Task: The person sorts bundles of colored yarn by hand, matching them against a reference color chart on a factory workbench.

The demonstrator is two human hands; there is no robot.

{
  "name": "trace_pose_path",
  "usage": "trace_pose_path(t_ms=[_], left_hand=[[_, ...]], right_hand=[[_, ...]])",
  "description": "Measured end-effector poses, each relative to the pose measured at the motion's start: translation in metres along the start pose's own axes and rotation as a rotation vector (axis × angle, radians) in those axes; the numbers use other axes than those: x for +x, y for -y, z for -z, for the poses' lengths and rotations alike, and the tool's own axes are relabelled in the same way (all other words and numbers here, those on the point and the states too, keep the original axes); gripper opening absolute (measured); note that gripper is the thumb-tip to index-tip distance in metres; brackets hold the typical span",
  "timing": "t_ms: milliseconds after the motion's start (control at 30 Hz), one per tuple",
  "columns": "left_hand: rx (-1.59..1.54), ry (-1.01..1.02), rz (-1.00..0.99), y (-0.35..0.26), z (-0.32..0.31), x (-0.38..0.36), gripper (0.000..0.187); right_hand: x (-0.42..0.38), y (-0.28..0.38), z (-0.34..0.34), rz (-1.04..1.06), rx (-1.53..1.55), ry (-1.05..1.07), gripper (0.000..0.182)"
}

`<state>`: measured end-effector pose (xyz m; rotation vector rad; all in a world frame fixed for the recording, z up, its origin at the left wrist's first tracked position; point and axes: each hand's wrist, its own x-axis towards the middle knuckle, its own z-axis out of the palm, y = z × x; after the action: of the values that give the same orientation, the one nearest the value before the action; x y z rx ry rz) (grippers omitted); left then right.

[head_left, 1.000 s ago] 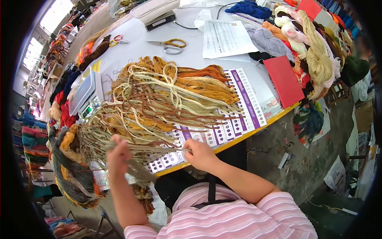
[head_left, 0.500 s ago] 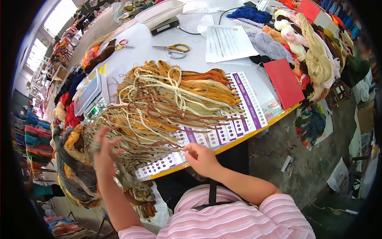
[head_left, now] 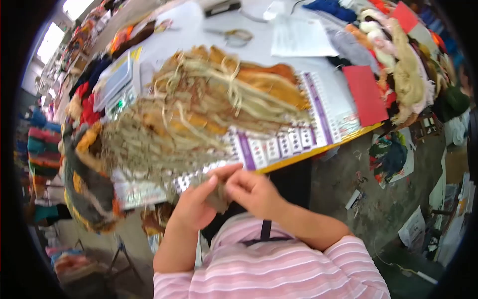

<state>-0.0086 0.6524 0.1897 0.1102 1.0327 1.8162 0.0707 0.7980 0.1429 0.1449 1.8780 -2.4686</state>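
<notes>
My left hand [head_left: 195, 203] is at the table's front edge, closed around a bunch of grey-green yarn [head_left: 217, 201]. My right hand [head_left: 256, 193] meets it there, fingertips pinched against the left fingers; what they grip is too blurred to make out. Behind both hands, a wide spread of loose yarn [head_left: 164, 134] covers the table in olive, brown, cream and gold strands. A cream strand is knotted [head_left: 233, 79] round part of it. Under the yarn ends lie white and purple thread color cards [head_left: 247, 149] with rows of holes.
Scissors [head_left: 236, 36] and printed sheets [head_left: 301, 37] lie farther back. A red booklet [head_left: 366, 94] is at the right, beside piled skeins [head_left: 408, 70]. A clear plastic box [head_left: 115, 85] sits left, above dark grey skeins [head_left: 94, 179]. Yellow tape [head_left: 318, 150] lines the table edge.
My left hand has come right and down from the yarn at the left, and now has grey-green yarn in it. My right hand has joined it. The view has shifted.
</notes>
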Motion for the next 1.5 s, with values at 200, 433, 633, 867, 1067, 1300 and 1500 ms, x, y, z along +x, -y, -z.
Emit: trace_pose_path(t_ms=[200, 433, 633, 867, 1067, 1300, 1500], left_hand=[[-0.09, -0.134, -0.09, 0.006, 0.018, -0.013, 0.036], [0.104, -0.166, -0.262, 0.01, 0.012, -0.02, 0.058], [0.136, -0.213, -0.277, 0.019, 0.022, -0.027, 0.056], [0.179, -0.283, -0.262, 0.03, 0.029, -0.035, 0.058], [0.19, -0.253, -0.267, 0.026, 0.03, -0.033, 0.06], [0.139, -0.176, -0.275, 0.027, 0.04, -0.03, 0.054], [0.149, -0.189, -0.26, 0.024, 0.037, -0.03, 0.063]], right_hand=[[-0.001, 0.004, 0.0, -0.069, 0.327, -0.022, 0.007], [-0.004, 0.009, -0.014, -0.084, 0.292, 0.001, 0.008], [-0.008, -0.006, -0.023, -0.086, 0.165, -0.007, 0.008], [-0.014, -0.016, -0.029, -0.118, 0.032, -0.021, 0.008], [-0.012, -0.014, -0.03, -0.143, 0.12, -0.062, 0.006], [-0.012, -0.004, -0.026, -0.164, 0.157, -0.023, 0.007], [-0.012, -0.001, -0.025, -0.152, 0.165, -0.009, 0.007]])
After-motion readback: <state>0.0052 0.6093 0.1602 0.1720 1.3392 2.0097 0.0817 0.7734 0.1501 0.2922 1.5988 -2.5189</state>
